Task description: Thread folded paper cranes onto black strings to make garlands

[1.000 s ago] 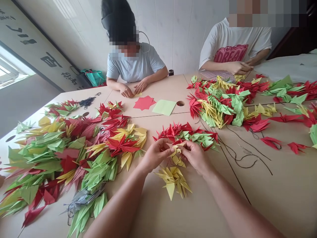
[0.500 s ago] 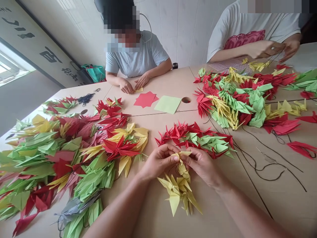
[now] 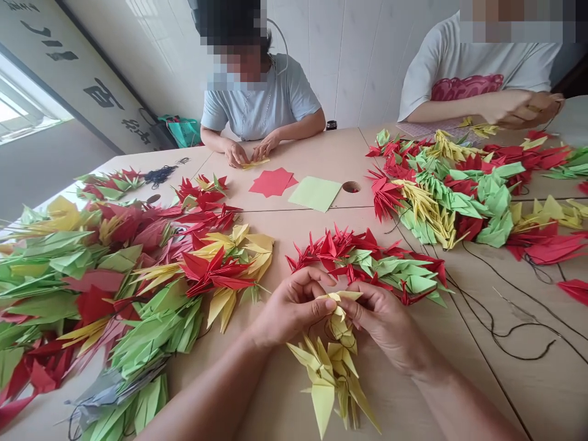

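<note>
Between my two hands is a yellow folded paper crane (image 3: 340, 296), at the top of a string of yellow paper cranes (image 3: 324, 373) that hangs down toward me. My left hand (image 3: 294, 303) pinches its left side between thumb and fingers. On the other side my right hand (image 3: 379, 318) pinches it with thumb and forefinger. A dark thread shows in part below my fingers. Just beyond my hands lies a curved string of red and green paper cranes (image 3: 362, 260) on the table.
To the left is a large heap of green, red and yellow cranes (image 3: 110, 288); another pile (image 3: 441, 184) lies at right. Black cords (image 3: 496, 324) trail below it. Red paper (image 3: 271, 182) and green paper (image 3: 316, 193) lie ahead. Two people (image 3: 261, 104) work across the table.
My hands keep their pinch on the yellow crane, almost unmoved. The view has shifted slightly. Across the table, the right-hand person's hands have come together, and the other person's fingers have moved on yellow paper.
</note>
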Motion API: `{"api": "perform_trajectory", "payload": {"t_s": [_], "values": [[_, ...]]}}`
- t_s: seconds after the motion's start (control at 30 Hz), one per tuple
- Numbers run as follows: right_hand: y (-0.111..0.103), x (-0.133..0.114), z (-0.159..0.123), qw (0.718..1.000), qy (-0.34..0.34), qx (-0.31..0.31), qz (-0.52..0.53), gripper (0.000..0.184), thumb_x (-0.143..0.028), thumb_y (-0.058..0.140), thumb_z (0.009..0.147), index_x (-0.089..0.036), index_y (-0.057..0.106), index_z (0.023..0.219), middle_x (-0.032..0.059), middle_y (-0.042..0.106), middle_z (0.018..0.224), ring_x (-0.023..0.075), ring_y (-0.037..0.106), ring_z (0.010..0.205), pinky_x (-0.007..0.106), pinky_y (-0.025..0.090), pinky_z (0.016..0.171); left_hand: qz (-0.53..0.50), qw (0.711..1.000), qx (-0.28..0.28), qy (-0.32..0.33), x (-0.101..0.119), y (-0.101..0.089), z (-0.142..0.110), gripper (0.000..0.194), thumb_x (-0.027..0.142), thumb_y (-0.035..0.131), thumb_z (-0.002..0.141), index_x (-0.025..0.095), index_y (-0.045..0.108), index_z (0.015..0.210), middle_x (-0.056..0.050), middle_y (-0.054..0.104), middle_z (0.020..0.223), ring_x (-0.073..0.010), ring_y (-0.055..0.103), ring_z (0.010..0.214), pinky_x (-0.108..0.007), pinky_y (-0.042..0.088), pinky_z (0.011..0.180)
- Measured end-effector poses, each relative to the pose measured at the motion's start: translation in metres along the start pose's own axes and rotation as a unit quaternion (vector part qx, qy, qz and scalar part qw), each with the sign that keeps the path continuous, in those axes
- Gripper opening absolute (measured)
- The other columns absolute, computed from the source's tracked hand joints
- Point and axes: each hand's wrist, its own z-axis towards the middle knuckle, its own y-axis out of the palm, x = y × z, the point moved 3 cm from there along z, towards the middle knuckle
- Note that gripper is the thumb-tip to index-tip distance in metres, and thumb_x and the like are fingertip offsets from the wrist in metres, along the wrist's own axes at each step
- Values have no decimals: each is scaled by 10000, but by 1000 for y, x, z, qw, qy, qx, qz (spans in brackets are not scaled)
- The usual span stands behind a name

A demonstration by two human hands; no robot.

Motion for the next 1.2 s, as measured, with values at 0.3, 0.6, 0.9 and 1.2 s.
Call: {"api": "perform_trajectory", "payload": {"t_s": [0.3,0.6,0.9,1.2], "values": [[2,1,-1,998,5,44,55,281,-463,687,749,-190,620,735,-57,400,568,80,303,509,199,248,448,-30,999,10,-6,-2,0,0,289,249,753,695,169,568,902,56,558,583,-51,502,477,-152,390,481],[0,5,-3,993,53,-17,102,331,-488,704,731,-172,606,720,-35,466,589,72,345,506,191,258,448,-48,998,-27,-18,-2,1,0,300,283,734,724,172,544,928,35,585,642,-76,560,566,-184,453,577],[0,4,-2,999,2,6,42,340,-460,695,749,-178,543,637,-53,411,552,82,320,511,213,261,464,-36,999,-13,13,-2,1,1,277,236,740,716,170,546,902,66,548,554,-48,502,490,-152,404,520],[0,7,1,996,8,7,93,320,-464,692,754,-173,572,703,-58,398,569,68,298,494,202,212,437,-33,999,-24,2,2,2,2,340,221,763,690,166,541,941,35,608,630,-71,559,562,-179,437,583]]}}
